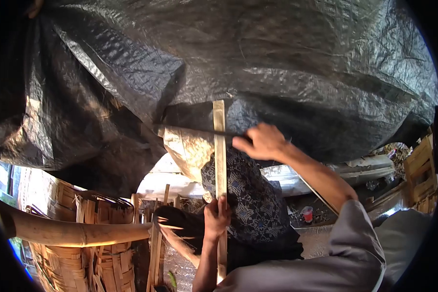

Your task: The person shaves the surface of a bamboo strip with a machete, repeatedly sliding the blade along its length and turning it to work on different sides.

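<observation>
My left hand [216, 217] is closed around the lower part of a long, flat bamboo strip [220, 160], which stands upright in front of me. In my right hand [264, 141], closed on its handle end, is a machete [192, 130] with a long, thin dark blade. The blade points left and lies across the upper part of the strip, overlapping it in this view. Behind the strip is dark patterned cloth [253, 199] over my lap. The handle is mostly hidden by my fingers.
A black tarp [287, 53] hangs across the front. At left, a thick bamboo pole [82, 234] crosses before woven bamboo baskets [58, 265], with thin bamboo pieces [155, 253] beside them. A red cup [307, 214] and a wooden crate [420, 165] are at right.
</observation>
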`<state>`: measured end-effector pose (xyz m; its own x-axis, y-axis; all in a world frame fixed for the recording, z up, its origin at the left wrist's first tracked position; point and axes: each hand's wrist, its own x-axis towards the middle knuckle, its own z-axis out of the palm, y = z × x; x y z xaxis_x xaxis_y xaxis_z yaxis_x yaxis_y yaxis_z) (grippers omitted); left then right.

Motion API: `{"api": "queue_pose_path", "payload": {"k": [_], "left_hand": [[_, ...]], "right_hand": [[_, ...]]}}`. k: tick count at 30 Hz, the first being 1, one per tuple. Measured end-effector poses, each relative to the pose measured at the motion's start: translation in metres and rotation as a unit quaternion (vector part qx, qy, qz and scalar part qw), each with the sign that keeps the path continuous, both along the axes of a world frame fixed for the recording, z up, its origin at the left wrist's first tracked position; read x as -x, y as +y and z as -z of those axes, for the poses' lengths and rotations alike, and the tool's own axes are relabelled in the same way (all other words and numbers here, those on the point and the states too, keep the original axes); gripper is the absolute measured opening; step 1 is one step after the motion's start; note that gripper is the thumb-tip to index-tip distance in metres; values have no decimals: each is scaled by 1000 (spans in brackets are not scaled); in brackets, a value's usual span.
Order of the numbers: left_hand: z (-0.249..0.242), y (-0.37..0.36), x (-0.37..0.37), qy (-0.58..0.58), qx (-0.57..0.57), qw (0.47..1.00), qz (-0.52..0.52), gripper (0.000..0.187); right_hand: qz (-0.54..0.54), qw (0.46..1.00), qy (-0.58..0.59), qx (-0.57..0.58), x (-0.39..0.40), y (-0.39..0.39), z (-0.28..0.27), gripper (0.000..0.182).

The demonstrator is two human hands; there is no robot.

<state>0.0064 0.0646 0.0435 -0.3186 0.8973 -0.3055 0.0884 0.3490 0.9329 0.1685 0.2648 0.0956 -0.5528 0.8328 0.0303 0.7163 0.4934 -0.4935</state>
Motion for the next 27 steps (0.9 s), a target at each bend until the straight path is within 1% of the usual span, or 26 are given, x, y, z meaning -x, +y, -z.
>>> {"api": "queue_pose_path", "payload": {"k": [1, 3, 4, 5, 6, 8, 10, 12, 13, 14, 15, 16, 18, 19, 20, 22, 23, 24, 25, 26, 27], "left_hand": [[2, 0, -2, 8, -17, 1000, -3, 42], [5, 3, -7, 10, -34, 999, -7, 40], [7, 6, -8, 159, -161, 974, 6, 39], [7, 6, -9, 303, -278, 911, 20, 39], [4, 5, -8, 303, -271, 913, 21, 39], [-5, 6, -3, 232, -85, 968, 35, 37], [-5, 13, -1, 248, -91, 964, 12, 38], [4, 10, 5, 278, -157, 947, 32, 38], [-4, 9, 3, 224, -111, 968, 24, 38], [-12, 5, 1, 170, -61, 983, 17, 38], [22, -2, 9, 312, -129, 939, 69, 38], [16, -1, -1, 290, -174, 941, 29, 38], [20, -4, -4, 268, -169, 948, 23, 38], [18, -4, -3, 274, -164, 947, 43, 39], [12, -4, -6, 271, -161, 948, 45, 39], [-5, 2, -10, 149, -69, 986, 31, 38], [3, 1, -10, 100, -47, 994, 14, 38], [6, -1, -9, 100, -48, 994, 15, 38], [8, -3, -9, 110, -59, 992, 20, 37], [9, -2, -9, 121, -73, 990, 23, 37], [8, -2, -10, 120, -73, 990, 24, 37]], "right_hand": [[-63, 997, -32, 30, 0, -16, 2, 62], [-171, 980, -89, -42, -3, -43, 13, 64], [-222, 964, -125, -79, -5, -48, 15, 64], [-232, 961, -124, -83, -6, -47, 15, 63], [-217, 968, -108, -70, -8, -38, 12, 62], [-190, 975, -53, -100, -4, -25, 25, 62], [-186, 976, -57, -97, 3, -28, 25, 61], [-138, 983, -72, -98, 10, -41, 23, 60], [-138, 987, -55, -60, 10, -51, 27, 61], [-151, 982, -3, -110, 9, -59, 33, 64], [-156, 982, -40, -101, 4, -61, 34, 64], [-161, 979, -79, -93, 0, -62, 25, 64], [-147, 974, -91, -147, -8, -41, 19, 71], [-84, 985, -35, -149, -8, -28, 21, 71], [-25, 997, -30, -73, -4, -15, 20, 71], [-5, 998, -52, 26, -3, -8, 4, 65], [-57, 996, -72, 13, -2, -15, -2, 65], [-109, 990, -93, 5, -3, -31, -3, 65], [-160, 979, -113, -54, -4, -46, 1, 65], [-206, 969, -115, -77, -5, -51, 12, 65], [-204, 969, -117, -80, -7, -48, 15, 65]]}}
